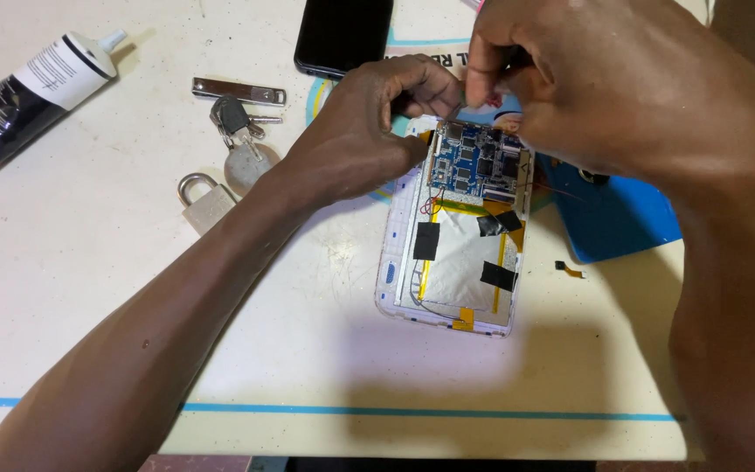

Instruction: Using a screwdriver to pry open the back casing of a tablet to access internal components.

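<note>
- The left hand (369,131) is curling its fingers together at the top edge of the opened tablet (456,253), touching it.
- The right hand (587,79) is pinching a small tool over the blue circuit board (478,162).
- The tablet is lying on the desk (89,262), back removed, near a padlock (203,201), keys (238,118) and a glue tube (28,96).

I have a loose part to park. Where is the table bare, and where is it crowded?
Bare table runs left of the left forearm, below the padlock; another bare strip lies between the opened tablet and the blue line. It is crowded up top: glue tube, keys, phone, both hands.
</note>
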